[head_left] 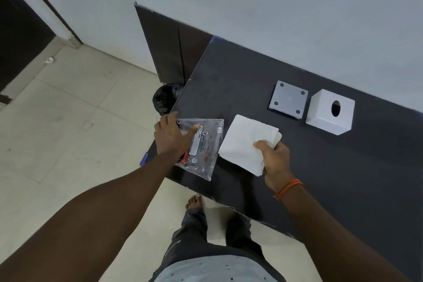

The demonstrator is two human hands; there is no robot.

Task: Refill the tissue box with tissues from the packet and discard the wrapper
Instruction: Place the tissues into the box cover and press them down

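Note:
My right hand (275, 162) grips the near corner of a white stack of tissues (245, 142) just over the dark table (240, 80). My left hand (170, 135) pinches the far left end of the clear plastic wrapper (203, 146), which looks flat and emptied beside the stack. The white cube tissue box (329, 114), with an oval slot facing up, stands at the back right. Its grey square base plate (288, 99), with round feet showing, lies just left of the box.
A bin lined with a black bag (166, 98) stands on the floor off the table's left edge, beyond my left hand. A crumpled scrap (48, 60) lies on the tiled floor. A white wall runs behind the table.

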